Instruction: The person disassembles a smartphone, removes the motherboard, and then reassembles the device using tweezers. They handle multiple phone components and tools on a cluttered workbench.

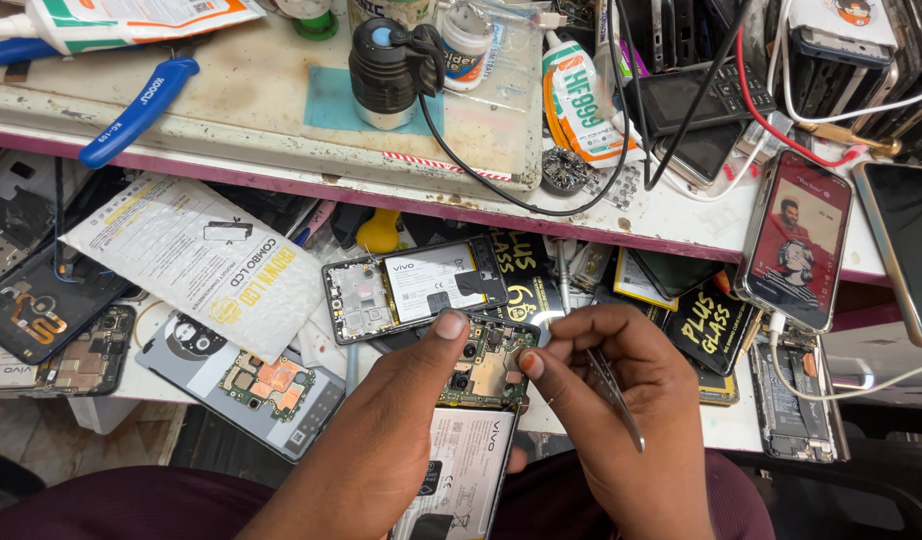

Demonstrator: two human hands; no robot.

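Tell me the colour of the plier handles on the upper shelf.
Blue, on the plier handles lying at the upper shelf's left; the head view shows them clearly.

A phone repair workbench: opened handsets (413, 286), loose circuit boards (267, 384) (some stacked), tweezers (613, 392), glue tubes (579, 98).

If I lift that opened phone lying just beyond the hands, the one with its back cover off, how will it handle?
The opened phone likely lifts as one stiff, flat slab, fairly light. Its bare battery and circuit board look fragile, so edge grips seem safer. It rests on loose packets, close to the left hand, and may slide when nudged; it should not roll.
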